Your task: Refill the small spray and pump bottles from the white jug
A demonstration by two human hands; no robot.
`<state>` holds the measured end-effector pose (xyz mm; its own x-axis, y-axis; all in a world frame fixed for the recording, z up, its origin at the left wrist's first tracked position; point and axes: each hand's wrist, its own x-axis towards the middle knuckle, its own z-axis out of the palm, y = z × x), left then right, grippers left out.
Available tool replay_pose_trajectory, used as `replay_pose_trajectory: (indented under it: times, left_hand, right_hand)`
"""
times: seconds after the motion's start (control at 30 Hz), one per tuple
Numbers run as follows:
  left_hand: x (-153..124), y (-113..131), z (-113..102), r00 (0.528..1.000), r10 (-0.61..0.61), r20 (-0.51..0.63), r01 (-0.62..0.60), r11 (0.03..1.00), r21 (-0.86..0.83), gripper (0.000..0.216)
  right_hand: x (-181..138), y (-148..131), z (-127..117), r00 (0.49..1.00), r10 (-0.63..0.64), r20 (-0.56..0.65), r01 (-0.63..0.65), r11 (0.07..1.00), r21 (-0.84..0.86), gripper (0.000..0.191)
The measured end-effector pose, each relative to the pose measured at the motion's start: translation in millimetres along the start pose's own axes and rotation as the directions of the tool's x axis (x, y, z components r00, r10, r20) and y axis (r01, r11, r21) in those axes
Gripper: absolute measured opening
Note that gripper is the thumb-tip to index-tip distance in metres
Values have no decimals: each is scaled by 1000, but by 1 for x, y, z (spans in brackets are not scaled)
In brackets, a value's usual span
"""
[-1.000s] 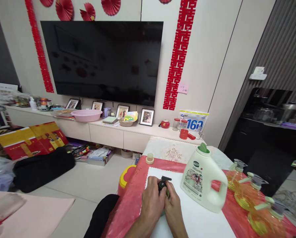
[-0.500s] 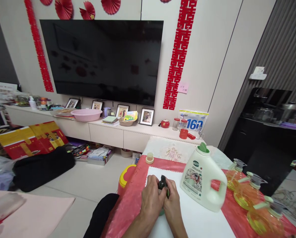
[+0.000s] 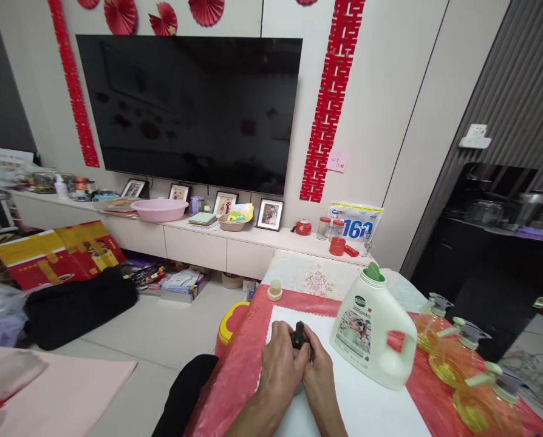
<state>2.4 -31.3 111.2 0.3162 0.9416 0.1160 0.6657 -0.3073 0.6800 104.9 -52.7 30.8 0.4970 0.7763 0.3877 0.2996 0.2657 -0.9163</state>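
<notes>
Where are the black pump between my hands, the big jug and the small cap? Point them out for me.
Black pump (image 3: 299, 335): head view, middle of its visible top.
Big jug (image 3: 361, 331): head view, on its front, at the label.
Small cap (image 3: 275, 291): head view, on its side, about mid-height.

Jug (image 3: 374, 340) near the hands (image 3: 278, 364) on the right, barring a low sideways pass; row of pump bottles (image 3: 451, 362) beyond it. Leftward: room to pass over red cloth (image 3: 228, 382). Cap (image 3: 274, 292) forward-left, a low obstacle.
</notes>
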Motion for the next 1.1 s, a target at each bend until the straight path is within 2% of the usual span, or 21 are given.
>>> replay_pose_trajectory:
  times: [0.27, 0.43, 0.5, 0.57, 0.67, 0.73, 0.8, 0.9, 1.0, 1.1]
  left_hand:
    - [-1, 2, -2, 1000, 1, -1, -1, 1000, 31, 5]
    - [-1, 0, -1, 1000, -11, 25, 9, 996, 88, 6]
    - [-1, -1, -1, 1000, 1, 19, -3, 996, 88, 8]
    - [-1, -1, 0, 1000, 1, 14, -2, 996, 85, 11]
    - [0, -1, -1, 1000, -4, 14, 2, 997, 81, 12]
    - [0, -1, -1, 1000, 0, 15, -2, 997, 80, 11]
    - [0, -1, -1, 1000, -5, 12, 4, 997, 76, 9]
    - [0, -1, 0, 1000, -9, 5, 9, 998, 66, 9]
    - [0, -3, 1, 1000, 4, 0, -4, 997, 76, 12]
    - [0, -3, 2, 1000, 24, -6, -23, 994, 102, 13]
  right_hand:
    - [3, -4, 1, 997, -66, -32, 62, 991, -115, 51]
    - [-1, -24, -8, 981, -189, 41, 193, 954, -231, 45]
    - [-2, -39, -25, 972, -233, 10, 226, 927, -300, 44]
    - [1, -55, -52, 955, -271, -119, 205, 897, -392, 43]
    - [15, -76, -105, 863, -338, -375, 100, 843, -528, 54]
    - [30, -80, -141, 796, -362, -486, 7, 808, -589, 66]
    - [45, -74, -170, 795, -322, -514, -81, 784, -616, 74]
    - [62, -53, -196, 855, -167, -491, -198, 771, -606, 71]
    - [71, -30, -204, 887, -18, -462, -285, 766, -576, 53]
    - [78, -15, -201, 871, 63, -487, -357, 763, -539, 31]
